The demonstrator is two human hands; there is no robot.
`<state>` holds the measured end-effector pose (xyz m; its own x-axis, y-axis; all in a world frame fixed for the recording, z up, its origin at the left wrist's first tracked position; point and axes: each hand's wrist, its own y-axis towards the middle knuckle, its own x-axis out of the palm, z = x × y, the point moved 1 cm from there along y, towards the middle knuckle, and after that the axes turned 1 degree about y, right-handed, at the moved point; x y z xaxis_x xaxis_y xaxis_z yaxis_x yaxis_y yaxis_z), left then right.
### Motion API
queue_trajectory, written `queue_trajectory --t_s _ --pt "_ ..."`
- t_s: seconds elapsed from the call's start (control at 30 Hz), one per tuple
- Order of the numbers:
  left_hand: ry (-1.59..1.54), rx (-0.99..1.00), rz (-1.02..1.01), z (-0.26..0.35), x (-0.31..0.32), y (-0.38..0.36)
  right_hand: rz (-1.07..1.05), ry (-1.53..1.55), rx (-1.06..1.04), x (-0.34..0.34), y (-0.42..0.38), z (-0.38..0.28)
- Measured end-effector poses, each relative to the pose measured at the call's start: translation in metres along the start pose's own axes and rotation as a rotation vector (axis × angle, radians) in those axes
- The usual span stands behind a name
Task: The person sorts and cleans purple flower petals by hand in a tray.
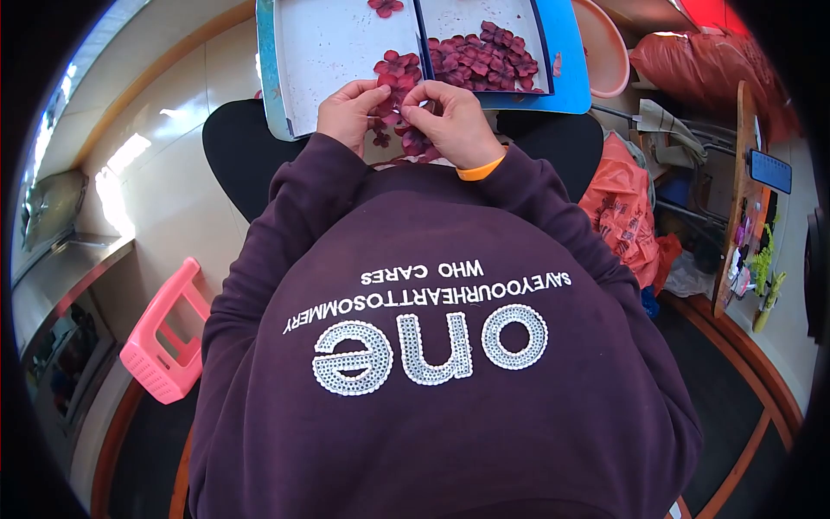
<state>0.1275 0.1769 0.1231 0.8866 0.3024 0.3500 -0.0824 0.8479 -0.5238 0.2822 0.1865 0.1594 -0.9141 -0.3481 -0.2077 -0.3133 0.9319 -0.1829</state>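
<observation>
Dark red artificial flowers [398, 91] hang in a cluster between my two hands, above the near edge of a white divided tray [333, 43]. My left hand [346, 117] pinches the cluster from the left with thumb and forefinger. On the other side my right hand [458, 125], with an orange band at its wrist, has its fingertips closed on the same flowers. More petals [419, 145] dangle below the fingers, close to my lap. The tray's right compartment holds a pile of loose flower heads [484, 59]. A single flower head [385, 7] lies at the far end of the left compartment.
Under the tray is a blue board [566, 52]. A pink basin [603, 48] stands to its right, with red plastic bags [618, 208] below it. At the left a pink plastic stool [169, 337] rests on the floor. A phone [770, 171] is at the far right.
</observation>
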Motion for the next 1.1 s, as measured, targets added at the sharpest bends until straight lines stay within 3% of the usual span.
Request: queue_trajectory --t_s 0.1,0.23,0.27,0.4,0.43,0.57,0.6,0.73,1.1 --pt "0.077 0.017 0.008 -0.001 -0.002 0.001 -0.020 0.071 0.076 -0.001 0.001 -0.002" --pt "0.644 0.920 0.078 0.006 -0.003 -0.004 -0.010 0.110 0.128 -0.002 0.001 -0.006" --pt "0.641 0.918 0.078 0.006 -0.004 -0.002 -0.010 0.108 0.130 -0.003 0.001 -0.007" --pt "0.987 1.301 -0.119 0.010 -0.012 0.007 -0.032 0.246 0.179 -0.001 0.000 -0.010" --pt "0.986 1.301 -0.114 0.010 -0.012 0.005 -0.035 0.243 0.179 -0.001 0.000 -0.010" --pt "0.535 0.749 -0.100 0.002 -0.011 0.001 -0.030 0.236 0.119 0.000 0.002 -0.005" --pt "0.532 0.749 -0.099 0.003 -0.011 0.001 -0.031 0.234 0.119 -0.001 0.003 -0.004" --pt "0.273 0.233 -0.153 0.000 -0.016 0.005 -0.020 0.034 -0.178 -0.001 0.006 0.000" --pt "0.503 0.269 -0.219 0.012 -0.008 -0.012 -0.121 -0.001 0.006 -0.002 0.010 -0.020"
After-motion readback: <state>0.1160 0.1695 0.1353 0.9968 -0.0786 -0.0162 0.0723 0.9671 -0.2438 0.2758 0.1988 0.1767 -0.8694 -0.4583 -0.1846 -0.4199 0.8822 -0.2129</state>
